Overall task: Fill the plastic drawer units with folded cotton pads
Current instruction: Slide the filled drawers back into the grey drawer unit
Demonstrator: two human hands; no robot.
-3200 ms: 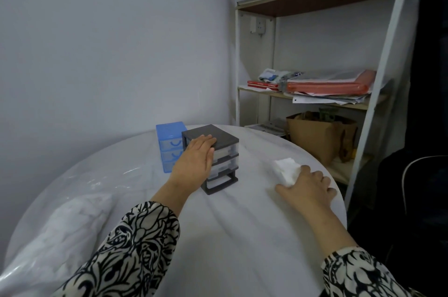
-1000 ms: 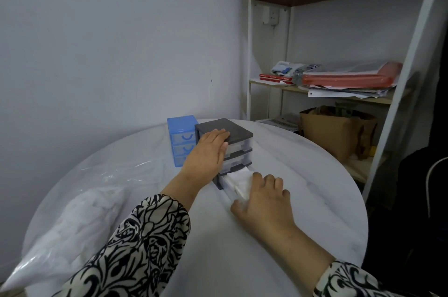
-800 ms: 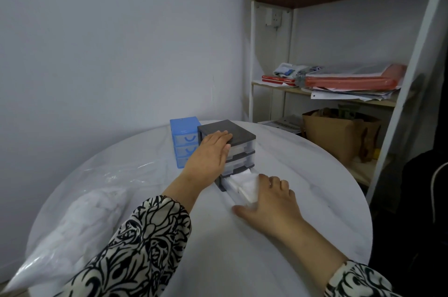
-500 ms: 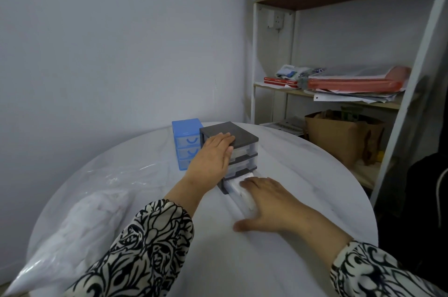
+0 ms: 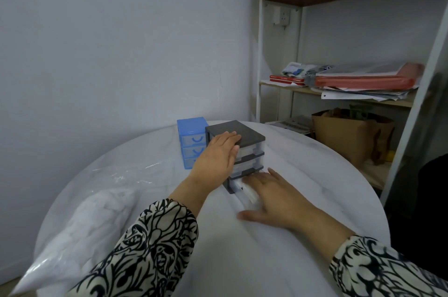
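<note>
A pale wall meets a shelf rack [image 5: 339, 93] behind the round white desk [image 5: 303, 175], whose right half lies bare out to its edge. A clear bag of cotton pads [image 5: 80, 221] fills the left rim. The grey drawer unit [image 5: 244, 141] touches a blue one [image 5: 192, 141]. The left hand [image 5: 218, 158] lies flat, grip apart, on its top; the right hand [image 5: 271, 197], fingers spread, presses folded pads [image 5: 249, 191] into the pulled-out bottom drawer [image 5: 236, 186].

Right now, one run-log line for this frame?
stage: loading bottom drawer | left hand: flat on grey drawer unit | right hand: pressing cotton pad in
</note>
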